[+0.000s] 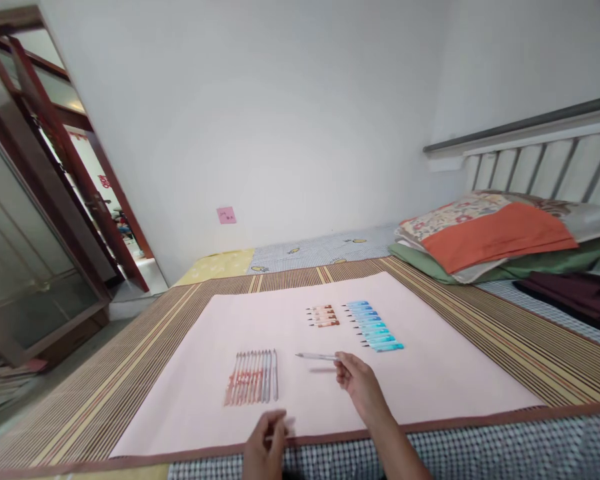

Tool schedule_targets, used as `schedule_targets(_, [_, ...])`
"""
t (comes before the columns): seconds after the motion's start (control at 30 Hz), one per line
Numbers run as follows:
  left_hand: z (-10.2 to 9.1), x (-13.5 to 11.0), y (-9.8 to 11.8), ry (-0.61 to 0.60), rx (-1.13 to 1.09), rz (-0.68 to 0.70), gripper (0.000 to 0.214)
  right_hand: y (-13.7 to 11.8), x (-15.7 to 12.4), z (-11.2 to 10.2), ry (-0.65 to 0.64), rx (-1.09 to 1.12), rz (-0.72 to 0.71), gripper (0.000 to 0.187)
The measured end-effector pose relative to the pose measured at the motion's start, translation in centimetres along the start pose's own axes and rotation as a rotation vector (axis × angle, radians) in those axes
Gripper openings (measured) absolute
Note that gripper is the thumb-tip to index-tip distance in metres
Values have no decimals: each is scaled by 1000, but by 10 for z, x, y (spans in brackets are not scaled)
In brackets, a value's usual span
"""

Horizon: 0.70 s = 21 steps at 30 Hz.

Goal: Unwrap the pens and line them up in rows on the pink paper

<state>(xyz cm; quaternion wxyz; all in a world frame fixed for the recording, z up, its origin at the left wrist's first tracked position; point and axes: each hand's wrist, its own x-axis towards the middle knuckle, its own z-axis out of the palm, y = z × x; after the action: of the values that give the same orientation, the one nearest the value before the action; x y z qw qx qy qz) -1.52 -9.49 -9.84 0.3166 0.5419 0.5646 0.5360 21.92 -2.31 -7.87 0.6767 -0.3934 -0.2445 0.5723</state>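
Observation:
My right hand (pixel 359 381) pinches the end of a slim grey pen (pixel 316 356) and holds it level just above a pink sheet (pixel 190 393), its tip pointing left. My left hand (pixel 266 443) hovers at the sheet's near edge with its fingers curled together; whether they hold anything is unclear. To the left of the pen, a row of several pink and grey pens (pixel 253 377) lies side by side. Farther back sit a short row of brown pen caps (pixel 323 315) and a longer row of blue pen caps (pixel 374 325).
The pink sheet lies on a striped woven mat (pixel 485 313) over a bed. Folded quilts and pillows (pixel 490 237) are stacked at the back right by a slatted headboard (pixel 535 160). A glass-door cabinet (pixel 25 253) and a doorway stand at left.

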Motion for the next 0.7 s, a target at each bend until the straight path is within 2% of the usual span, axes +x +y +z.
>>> schedule_targets(0.13, [39, 70, 46, -11, -407, -246, 60, -14, 24, 19, 7, 31, -38, 41])
schedule_targets(0.2, [60, 94, 57, -80, -630, -335, 60, -13, 35, 26, -2, 34, -52, 42])
schedule_targets(0.27, [80, 108, 58, -143, -759, -372, 56, -8, 43, 29, -11, 34, -58, 42])
schedule_targets(0.43, [110, 118, 44, -170, -851, -358, 42, 11, 51, 34, -8, 130, 9, 40])
schedule_targets(0.57, [114, 119, 44, -246, -786, -304, 39, 17, 49, 43, -102, 184, 77, 43])
schedule_targets(0.7, [111, 121, 45, -262, -702, -275, 41, 14, 48, 51, -150, 127, 45, 42])
